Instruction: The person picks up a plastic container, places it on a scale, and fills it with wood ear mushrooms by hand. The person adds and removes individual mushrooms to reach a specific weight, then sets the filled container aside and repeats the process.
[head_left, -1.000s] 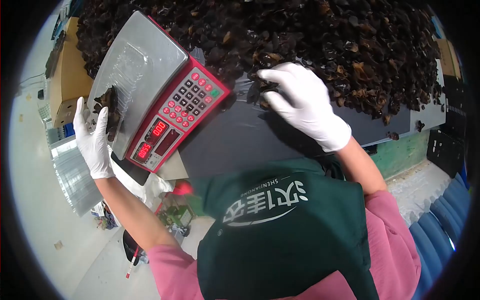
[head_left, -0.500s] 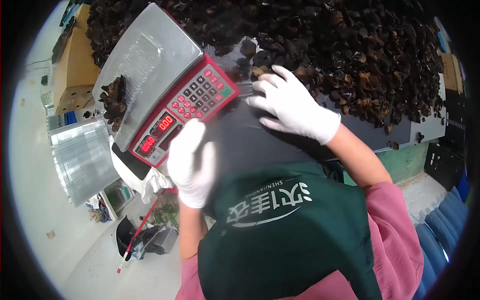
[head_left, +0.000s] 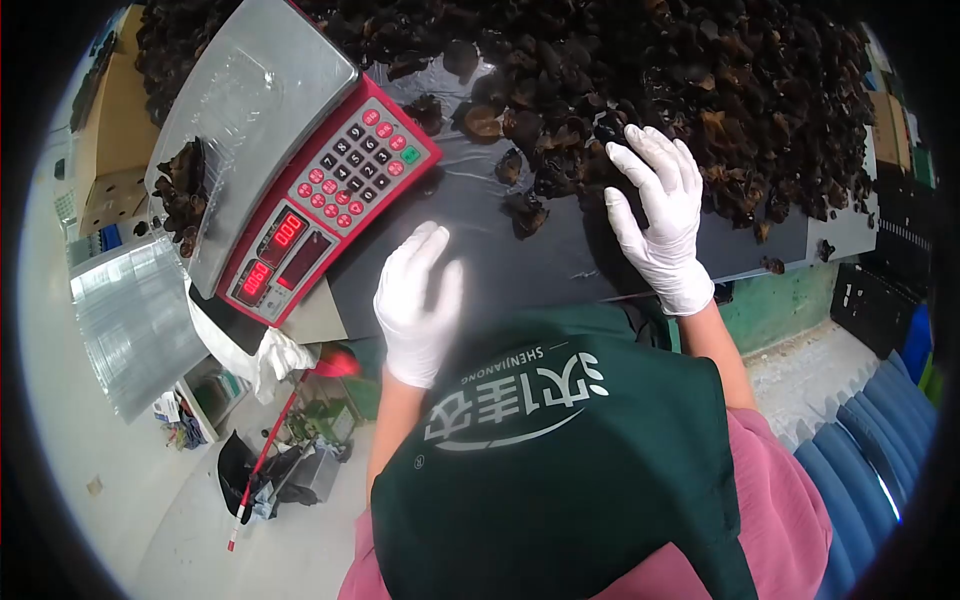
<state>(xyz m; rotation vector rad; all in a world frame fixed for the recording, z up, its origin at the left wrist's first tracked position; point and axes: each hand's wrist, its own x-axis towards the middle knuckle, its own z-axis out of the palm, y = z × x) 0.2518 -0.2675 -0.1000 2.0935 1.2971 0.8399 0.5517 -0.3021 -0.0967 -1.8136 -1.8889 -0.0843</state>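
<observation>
My left hand (head_left: 418,305), in a white glove, hovers by the table's near edge, to the right of the scale. Its thumb and fingers are apart, with nothing between them. My right hand (head_left: 660,215), gloved the same way, is at the near border of a pile of dark wood ear mushrooms (head_left: 620,60). Its fingers are spread and hold nothing I can see. The red digital scale (head_left: 415,148) has lit red digits and a metal pan (head_left: 300,65). A clear plastic bag (head_left: 235,105) lies on the pan, with some wood ears (head_left: 182,195) at its near end.
Flat clear plastic bags (head_left: 150,320) are stacked left of the scale. A white cloth (head_left: 280,360) hangs below it. A cardboard box (head_left: 110,150) stands at the far left, black crates (head_left: 880,310) at the right. A red-handled tool (head_left: 265,460) leans near the floor.
My right hand has moved right along the pile, and several loose wood ears now show where it was. My left hand has come away from the scale. The view has shifted somewhat.
</observation>
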